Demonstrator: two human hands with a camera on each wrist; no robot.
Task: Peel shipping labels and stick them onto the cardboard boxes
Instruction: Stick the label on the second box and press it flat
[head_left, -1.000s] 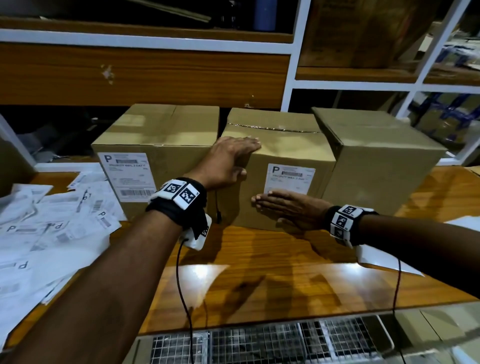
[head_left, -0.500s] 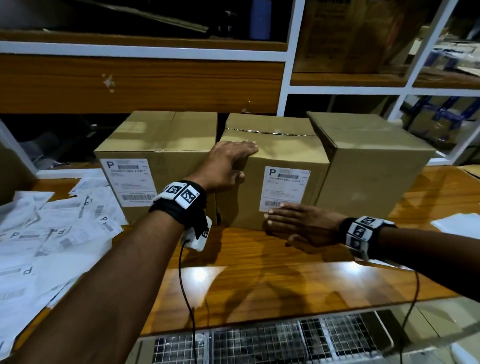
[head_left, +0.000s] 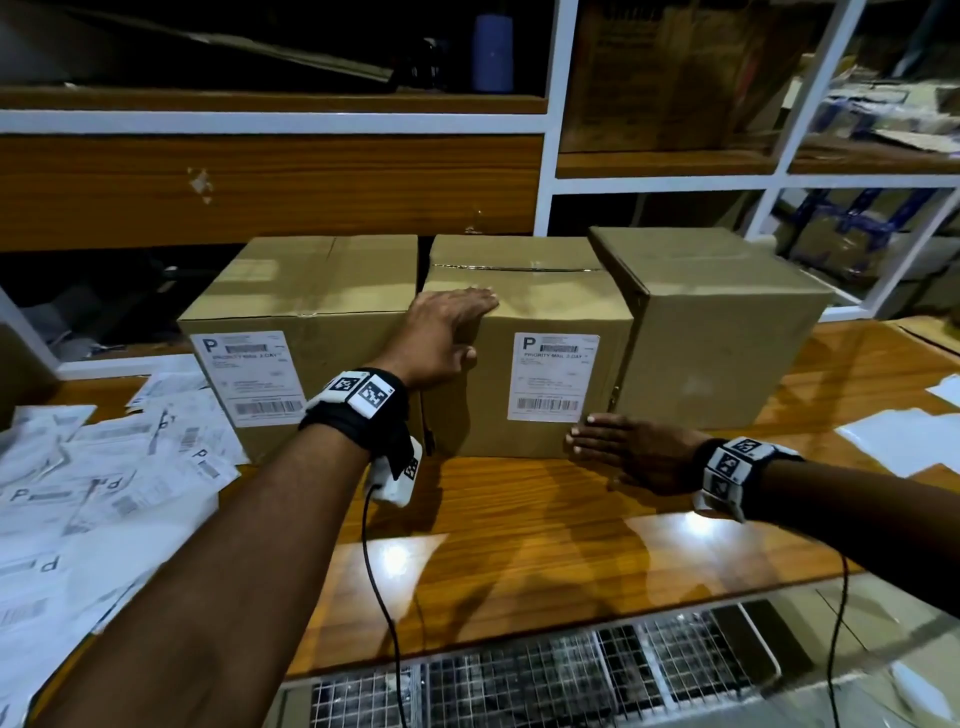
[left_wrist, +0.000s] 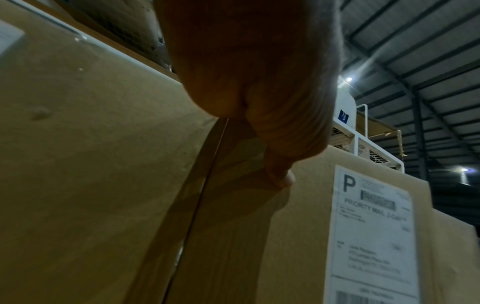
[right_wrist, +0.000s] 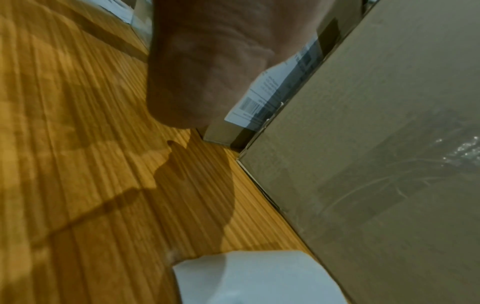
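Note:
Three brown cardboard boxes stand in a row on the wooden table. The left box (head_left: 311, 291) carries a white shipping label (head_left: 248, 376) on its front. The middle box (head_left: 535, 306) has a label (head_left: 553, 376) too, also seen in the left wrist view as a label (left_wrist: 374, 232). The right box (head_left: 727, 322) shows no label. My left hand (head_left: 447, 332) lies flat over the middle box's top left corner, thumb on the front face. My right hand (head_left: 623, 447) is flat, fingers straight, against the lower right of that box's front, just below the label's corner.
A heap of loose label sheets (head_left: 88, 493) covers the table's left side. White backing paper (head_left: 904, 447) lies at the right, also seen as a sheet (right_wrist: 254, 279) near my right wrist. Shelving stands behind the boxes; a wire grille (head_left: 519, 680) runs below the table's front edge.
My right hand has slid rightward along the middle box's front, uncovering the whole label. The left hand has stayed on the box's top corner.

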